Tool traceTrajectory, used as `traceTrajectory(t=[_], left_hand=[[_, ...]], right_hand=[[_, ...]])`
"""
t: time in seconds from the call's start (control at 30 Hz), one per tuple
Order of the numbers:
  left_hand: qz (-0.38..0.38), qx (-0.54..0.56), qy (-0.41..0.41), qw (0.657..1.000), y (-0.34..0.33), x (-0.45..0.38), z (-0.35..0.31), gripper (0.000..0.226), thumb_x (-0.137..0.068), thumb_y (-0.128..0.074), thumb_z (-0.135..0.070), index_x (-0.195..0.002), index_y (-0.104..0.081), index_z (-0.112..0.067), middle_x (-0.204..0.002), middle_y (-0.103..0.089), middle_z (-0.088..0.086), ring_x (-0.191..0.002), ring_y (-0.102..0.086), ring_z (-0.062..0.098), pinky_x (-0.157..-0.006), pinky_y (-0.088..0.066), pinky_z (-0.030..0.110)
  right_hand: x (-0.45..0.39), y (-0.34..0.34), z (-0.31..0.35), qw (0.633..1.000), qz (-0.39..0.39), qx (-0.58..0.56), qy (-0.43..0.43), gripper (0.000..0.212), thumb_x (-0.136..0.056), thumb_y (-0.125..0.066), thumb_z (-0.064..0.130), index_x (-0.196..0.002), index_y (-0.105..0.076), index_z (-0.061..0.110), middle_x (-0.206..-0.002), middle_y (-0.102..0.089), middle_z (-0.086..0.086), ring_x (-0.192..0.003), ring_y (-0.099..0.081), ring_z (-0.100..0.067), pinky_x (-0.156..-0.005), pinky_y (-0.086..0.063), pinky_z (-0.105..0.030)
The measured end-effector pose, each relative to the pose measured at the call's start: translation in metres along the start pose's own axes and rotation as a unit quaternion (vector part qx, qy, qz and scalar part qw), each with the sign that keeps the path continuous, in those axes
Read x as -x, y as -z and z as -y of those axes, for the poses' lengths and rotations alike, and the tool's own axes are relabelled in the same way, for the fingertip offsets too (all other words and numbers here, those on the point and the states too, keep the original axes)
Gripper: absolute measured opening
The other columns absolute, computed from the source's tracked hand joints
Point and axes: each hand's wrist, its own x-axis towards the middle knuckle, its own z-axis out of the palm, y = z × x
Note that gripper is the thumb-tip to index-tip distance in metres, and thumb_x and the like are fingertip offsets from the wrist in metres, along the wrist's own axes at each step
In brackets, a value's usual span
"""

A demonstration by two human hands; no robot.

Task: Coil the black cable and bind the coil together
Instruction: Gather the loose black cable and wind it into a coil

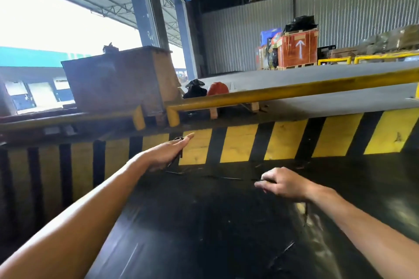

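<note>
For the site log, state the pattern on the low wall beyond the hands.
The low wall has yellow and black stripes; head view shows it best.

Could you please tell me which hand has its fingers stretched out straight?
The left hand, reaching toward the striped wall with cable across its fingers; the right hand curls its fingers down onto the cable.

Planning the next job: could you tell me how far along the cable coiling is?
Early. Done: perhaps a loop or two at the left hand. In hand: the black cable runs stretched to the right hand, which grips it. Left: most coiling, then binding.
</note>
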Motion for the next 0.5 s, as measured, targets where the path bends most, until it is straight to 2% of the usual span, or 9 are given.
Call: traceTrajectory(t=[0.03,0.07,0.1,0.17,0.23,0.3,0.37,0.43,0.5], left_hand=[[0.031,0.022,0.037,0.999,-0.001,0.002,0.004,0.068,-0.085,-0.032,-0.072,-0.143,-0.032,-0.037,-0.136,-0.048,0.003,-0.129,-0.044,0.037,-0.102,-0.04,0.051],[0.07,0.038,0.066,0.995,-0.005,0.003,0.005,0.082,-0.072,-0.039,-0.083,-0.139,-0.037,-0.035,-0.115,-0.052,0.003,-0.103,-0.057,0.029,-0.08,-0.052,0.045],[0.106,0.018,0.075,0.991,-0.011,0.004,0.004,0.085,-0.068,-0.039,-0.086,-0.135,-0.041,-0.034,-0.097,-0.048,0.001,-0.079,-0.052,0.019,-0.063,-0.05,0.037],[0.173,-0.048,0.073,0.981,-0.027,0.005,-0.008,0.062,-0.083,-0.032,-0.074,-0.131,-0.045,-0.036,-0.084,-0.042,0.001,-0.066,-0.044,0.013,-0.057,-0.044,0.035],[0.273,-0.008,0.077,0.959,-0.045,0.007,-0.019,0.052,-0.089,-0.028,-0.067,-0.135,-0.039,-0.046,-0.106,-0.049,0.001,-0.092,-0.057,0.018,-0.067,-0.047,0.043],[0.39,0.115,0.056,0.912,-0.054,0.009,-0.028,0.048,-0.092,-0.024,-0.063,-0.138,-0.029,-0.055,-0.134,-0.046,0.002,-0.125,-0.05,0.031,-0.081,-0.045,0.059],[0.46,0.241,-0.006,0.854,-0.054,0.016,-0.041,0.046,-0.094,-0.023,-0.058,-0.139,-0.03,-0.054,-0.143,-0.046,0.005,-0.128,-0.048,0.034,-0.089,-0.041,0.068],[0.48,0.35,-0.084,0.8,-0.049,0.023,-0.059,0.047,-0.092,-0.03,-0.055,-0.14,-0.032,-0.051,-0.145,-0.047,0.006,-0.129,-0.048,0.034,-0.092,-0.041,0.068],[0.436,0.438,-0.142,0.773,-0.043,0.024,-0.076,0.047,-0.094,-0.029,-0.053,-0.14,-0.035,-0.048,-0.148,-0.041,0.01,-0.131,-0.044,0.036,-0.093,-0.039,0.069]], right_hand=[[0.001,0.019,-0.008,1.0,-0.025,0.006,0.005,0.03,-0.089,-0.059,0.035,-0.06,-0.055,0.028,-0.06,-0.056,0.009,-0.059,-0.055,-0.008,-0.065,-0.046,-0.027],[0.002,0.035,-0.011,0.999,-0.049,0.012,0.015,0.029,-0.088,-0.061,0.032,-0.059,-0.054,0.029,-0.06,-0.056,0.01,-0.059,-0.055,-0.01,-0.066,-0.048,-0.034],[0.003,0.048,-0.01,0.996,-0.079,0.023,0.027,0.03,-0.087,-0.062,0.03,-0.059,-0.052,0.031,-0.059,-0.054,0.01,-0.057,-0.054,-0.012,-0.063,-0.048,-0.037],[0.0,0.064,-0.005,0.983,-0.17,0.044,0.058,0.033,-0.087,-0.061,0.031,-0.057,-0.048,0.032,-0.055,-0.051,0.011,-0.054,-0.052,-0.013,-0.055,-0.043,-0.033],[-0.006,0.075,0.001,0.962,-0.262,0.034,0.075,0.029,-0.089,-0.057,0.035,-0.062,-0.051,0.026,-0.054,-0.049,0.011,-0.051,-0.049,-0.009,-0.05,-0.037,-0.022],[-0.011,0.079,0.005,0.94,-0.336,0.006,0.065,0.03,-0.091,-0.052,0.039,-0.07,-0.056,0.018,-0.054,-0.05,0.011,-0.051,-0.049,-0.004,-0.047,-0.033,-0.016],[-0.013,0.071,0.005,0.928,-0.371,-0.033,0.027,0.041,-0.091,-0.042,0.048,-0.073,-0.058,0.015,-0.055,-0.052,0.008,-0.053,-0.051,-0.007,-0.05,-0.033,-0.02],[-0.011,0.046,0.008,0.939,-0.334,-0.077,-0.014,0.053,-0.086,-0.031,0.06,-0.07,-0.056,0.017,-0.058,-0.054,0.004,-0.057,-0.055,-0.013,-0.055,-0.037,-0.027],[-0.009,0.009,0.017,0.967,-0.231,-0.11,-0.021,0.062,-0.082,-0.023,0.068,-0.067,-0.057,0.018,-0.06,-0.056,0.002,-0.058,-0.057,-0.016,-0.06,-0.043,-0.031]])
